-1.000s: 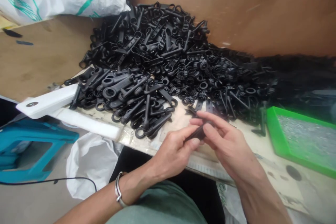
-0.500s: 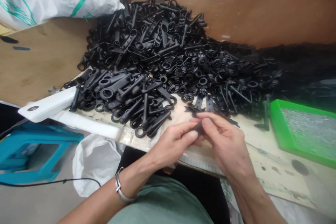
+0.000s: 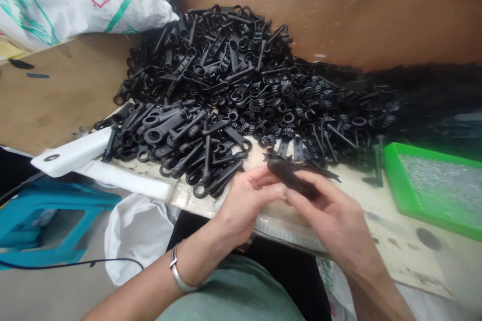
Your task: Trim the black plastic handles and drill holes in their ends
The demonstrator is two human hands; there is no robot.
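Observation:
A black plastic handle part [image 3: 288, 176] is held between my two hands over the near edge of the table. My left hand [image 3: 250, 200] pinches its left end between thumb and fingers. Around its right end, my right hand [image 3: 329, 210] is closed, hiding some of the part. Just left of my hands lies a group of black plastic handles [image 3: 176, 140] with round ring ends. Flat black strips [image 3: 289, 149] rest just beyond my fingers. The part's underside is out of sight.
A large heap of black parts [image 3: 226, 55] covers the back of the table. To the right stands a green tray [image 3: 397, 185] of small clear or shiny pieces. A white plastic bar [image 3: 124, 179] juts over the left edge, near a blue stool [image 3: 56, 220] and a white sack [image 3: 131, 235].
The black handle part has turned and come up between my hands, so more of its length shows. My right hand has shifted slightly right and down. The view has moved a little.

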